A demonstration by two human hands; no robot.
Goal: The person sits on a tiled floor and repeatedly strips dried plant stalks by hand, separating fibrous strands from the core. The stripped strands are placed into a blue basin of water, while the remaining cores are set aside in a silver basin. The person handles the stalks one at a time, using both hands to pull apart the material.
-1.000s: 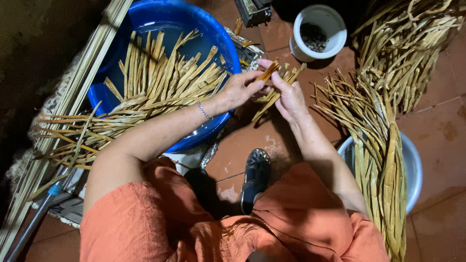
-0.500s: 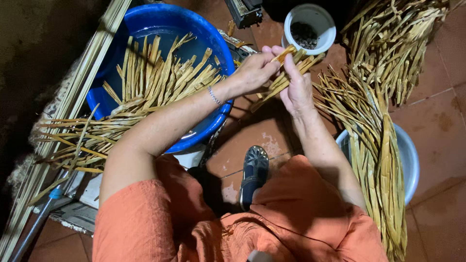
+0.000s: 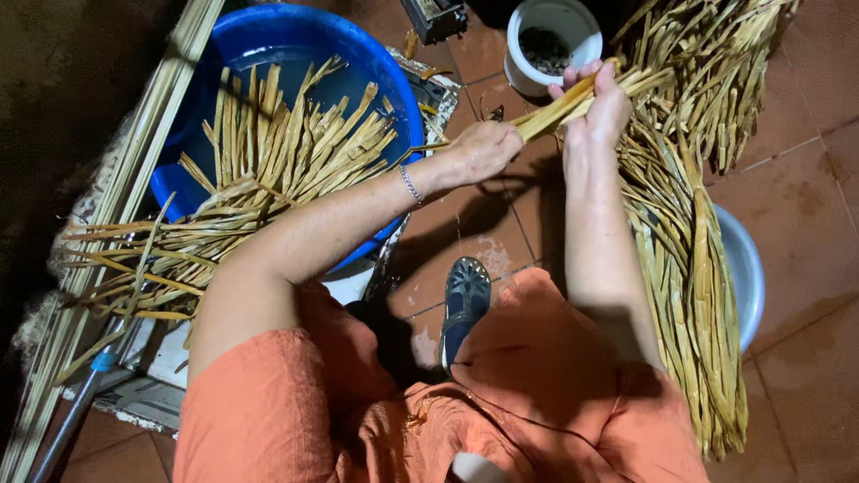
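**Op:** Straw-yellow strip [image 3: 557, 109] — that's what I'm watching both hands working on. I'm taking the blue basin [image 3: 268, 54] as my landmark, and the strip is hanging in the air just off its right rim, slanting up toward the white pot [image 3: 573, 27].

**Desk:** How are the fingers sitting?

**Op:** I'm seeing the left hand [image 3: 481, 150] curled closed around the strip's lower end, knuckles toward me, right beside the basin's right edge. The right hand [image 3: 601, 112] is farther right of the basin, fingers [image 3: 586, 73] wrapped snugly over the upper end, thumb side tucked behind where I'm not able to see it.

**Desk:** What's surrounding them?

**Op:** I'm looking at cut strips [image 3: 286, 152] fanning out of the basin and spilling over its lower left rim. Well right of the basin, a long bundle of strips [image 3: 689, 268] is lying across a pale bowl [image 3: 747, 268]. Another heap [image 3: 707, 72] is sitting beyond the pot.

**Desk:** And nearer you?

**Op:** Below the basin I'm picking out a dark shoe [image 3: 463, 300] resting on the red tile floor [image 3: 805, 179], with orange clothing [image 3: 537, 394] filling the bottom of my view. Long pale canes [image 3: 134, 188] are running along the basin's left side.
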